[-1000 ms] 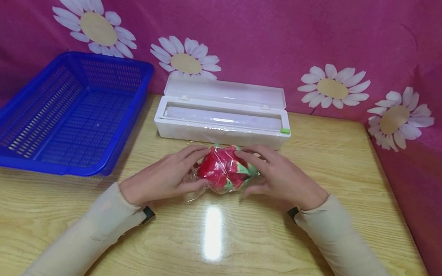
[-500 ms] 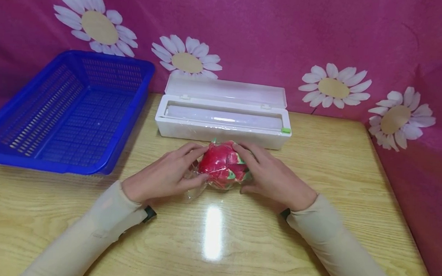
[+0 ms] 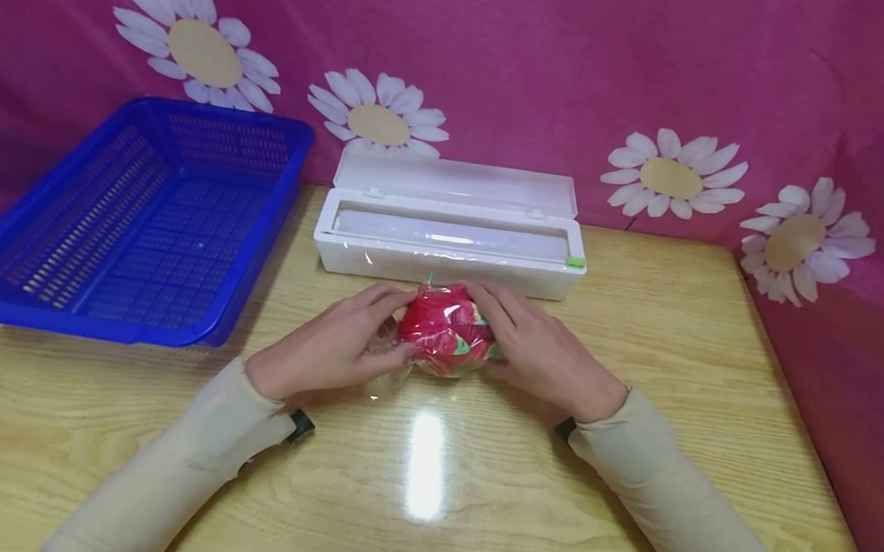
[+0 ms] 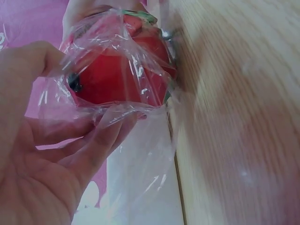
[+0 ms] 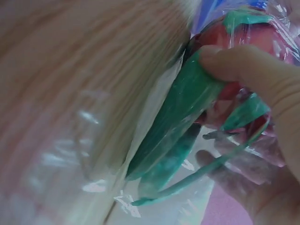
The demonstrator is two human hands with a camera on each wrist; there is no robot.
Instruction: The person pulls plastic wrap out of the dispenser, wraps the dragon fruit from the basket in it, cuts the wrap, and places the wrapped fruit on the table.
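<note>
From the head view, a red fruit with green scales, wrapped in clear plastic film, sat on the wooden table just in front of the white film dispenser box, whose lid stood open at 12 o'clock from the fruit. The left hand cupped the fruit from 9 o'clock, fingers curled against its wrapped side and thumb on the loose film below. The right hand curled over it from 3 o'clock, fingers laid across its top. A blue basket stood well apart at about 10 o'clock, against the pink daisy backdrop.

From the left wrist view, the left hand had its thumb and fingers bent round the fruit, pressing crinkled film onto the red skin; a loose flap hung below toward the table.

From the right wrist view, the right hand's thumb pressed a green scale flat under the film, and its fingers showed blurred through the plastic beneath the fruit, so that hand gripped it too.
</note>
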